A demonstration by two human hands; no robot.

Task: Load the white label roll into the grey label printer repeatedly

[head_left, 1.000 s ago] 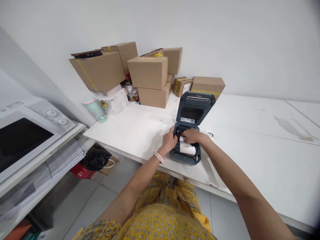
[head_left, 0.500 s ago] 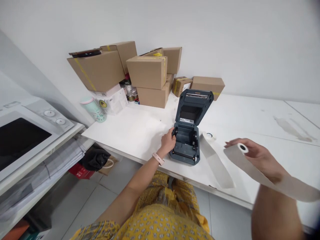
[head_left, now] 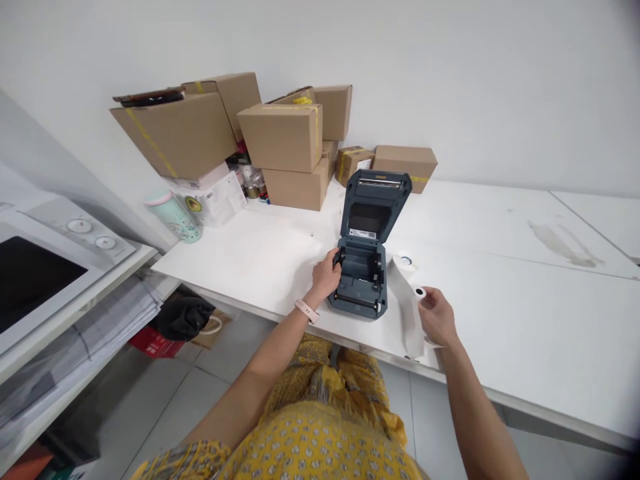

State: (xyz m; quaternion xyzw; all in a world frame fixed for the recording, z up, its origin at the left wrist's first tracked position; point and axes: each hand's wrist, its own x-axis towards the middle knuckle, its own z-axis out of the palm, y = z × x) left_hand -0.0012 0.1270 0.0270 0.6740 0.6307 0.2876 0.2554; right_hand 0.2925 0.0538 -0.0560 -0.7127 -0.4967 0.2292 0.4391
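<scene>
A dark grey label printer stands on the white table with its lid raised and its paper bay bare. My left hand grips the printer's left side. My right hand holds a small white paper roll just right of the printer. A long white paper strip trails from the roll across the table toward its front edge. Another small white roll lies on the table just behind.
Several cardboard boxes are stacked against the wall behind the printer, with a pale green tumbler and a white carton to their left. A white microwave sits on a lower shelf at far left. A stain marks the table's right part.
My right hand lifted the paper roll out of the printer's bay, swung it out to the right, then brought it back down beside the printer. My left hand stayed on the printer.
</scene>
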